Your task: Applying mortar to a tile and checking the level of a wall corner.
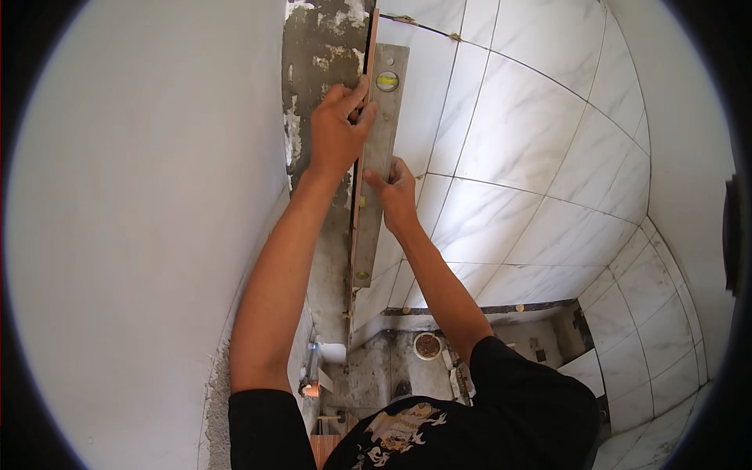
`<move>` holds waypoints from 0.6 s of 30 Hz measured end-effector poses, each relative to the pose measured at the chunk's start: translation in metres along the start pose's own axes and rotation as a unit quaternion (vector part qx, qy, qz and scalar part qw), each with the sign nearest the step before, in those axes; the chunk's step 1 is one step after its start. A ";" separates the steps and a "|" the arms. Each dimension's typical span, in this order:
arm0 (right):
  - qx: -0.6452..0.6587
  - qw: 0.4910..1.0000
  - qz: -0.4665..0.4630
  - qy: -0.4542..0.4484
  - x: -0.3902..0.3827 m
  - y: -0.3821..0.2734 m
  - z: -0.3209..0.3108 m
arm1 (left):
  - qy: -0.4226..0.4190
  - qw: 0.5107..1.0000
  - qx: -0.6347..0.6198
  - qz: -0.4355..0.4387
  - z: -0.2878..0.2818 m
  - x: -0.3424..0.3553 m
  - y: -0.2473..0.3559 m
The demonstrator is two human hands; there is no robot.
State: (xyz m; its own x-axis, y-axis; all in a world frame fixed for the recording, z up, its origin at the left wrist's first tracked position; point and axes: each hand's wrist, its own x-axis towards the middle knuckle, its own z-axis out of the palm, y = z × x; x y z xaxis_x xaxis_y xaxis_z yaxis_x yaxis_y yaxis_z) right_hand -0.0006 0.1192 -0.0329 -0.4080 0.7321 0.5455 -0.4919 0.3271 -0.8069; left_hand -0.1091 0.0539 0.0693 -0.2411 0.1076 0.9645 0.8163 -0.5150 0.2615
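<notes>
1. Nearest the lens sat the person's black printed shirt (439,423), with both bare forearms rising from it toward the wall.
2. Above them, the left hand (338,129) was closed around the upper part of a long grey metal spirit level (377,157), thumb across its face and fingers wrapped over its left edge.
3. Just below that grip, the right hand (394,192) pinched the level's right edge between thumb and fingers.
4. That level stood upright, flat against the left edge of a white marble-patterned wall tile (509,133), its yellow-green bubble vial (387,80) just above the left hand's fingertips.
5. A thin reddish strip (356,211) ran along the level's left side, touching it.
6. Left of both grips lay a bare grey mortar strip (317,55), then a plain white wall (149,219).
7. Far below the hands, a small round white container (427,345) rested on the rough grey floor (376,368).
8. No labels or signs could be made out.
</notes>
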 end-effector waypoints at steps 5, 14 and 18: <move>0.001 1.000 0.007 -0.011 0.000 0.002 -0.003 | 0.006 1.000 -0.009 0.008 0.001 -0.001 0.001; -0.028 0.999 -0.013 -0.012 -0.001 0.007 -0.005 | 0.010 1.000 -0.015 0.009 0.001 -0.003 -0.005; -0.058 0.997 0.017 -0.038 -0.008 0.019 -0.018 | -0.003 0.997 0.069 0.038 -0.004 0.001 -0.001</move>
State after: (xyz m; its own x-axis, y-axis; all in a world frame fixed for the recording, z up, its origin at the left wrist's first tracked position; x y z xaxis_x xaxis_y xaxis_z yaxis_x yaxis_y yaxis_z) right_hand 0.0072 0.1308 -0.0566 -0.4819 0.6981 0.5296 -0.3861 0.3733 -0.8435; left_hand -0.1124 0.0512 0.0693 -0.1723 0.0778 0.9820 0.8967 -0.4001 0.1891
